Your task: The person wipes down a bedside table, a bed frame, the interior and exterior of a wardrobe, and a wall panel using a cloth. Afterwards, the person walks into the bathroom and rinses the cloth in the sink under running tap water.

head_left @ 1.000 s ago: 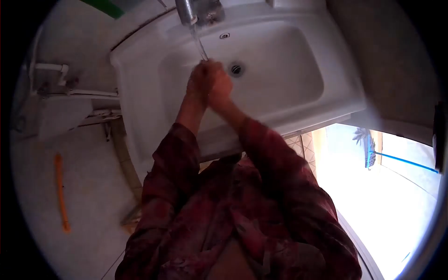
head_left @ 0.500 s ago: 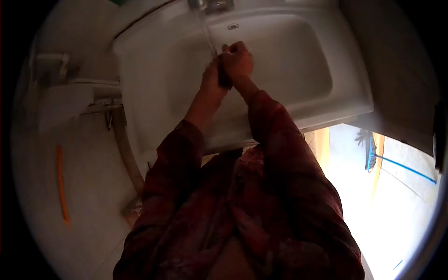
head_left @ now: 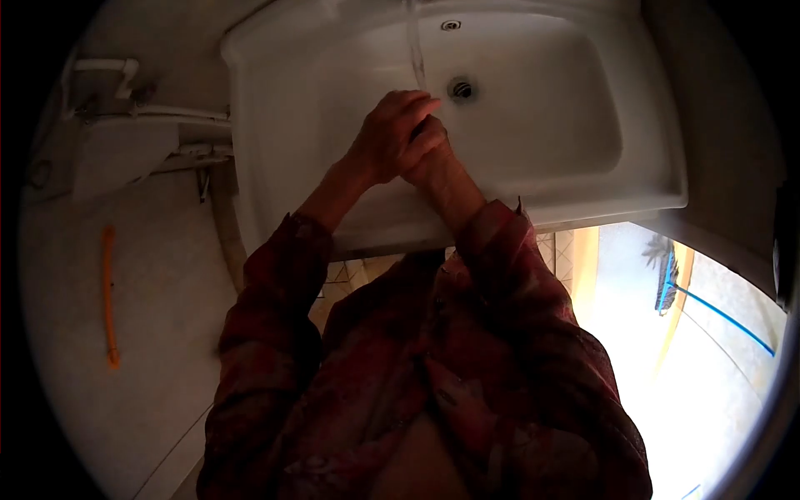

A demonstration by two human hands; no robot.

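Observation:
My left hand (head_left: 387,137) lies over my right hand (head_left: 428,150), both just under the water stream (head_left: 416,58). Its fingers bend across the top of the right hand. Bent fingers of the right hand press against the left one, and the rest of them are hidden. I see no object between the two hands. They are held above the near left part of the white washbasin (head_left: 533,185). A dark drain (head_left: 461,89) shows just beyond them to the right.
An overflow hole (head_left: 451,26) sits in the basin's back wall. White pipes (head_left: 179,114) run along the wall at left, above an orange strip (head_left: 109,296). Bright light comes in at lower right, where a blue-handled tool (head_left: 721,315) stands.
The hands have swapped over: the right was on top, now the left is. A dark thing between them no longer shows. The view has shifted, the tap has left it and the drain is uncovered.

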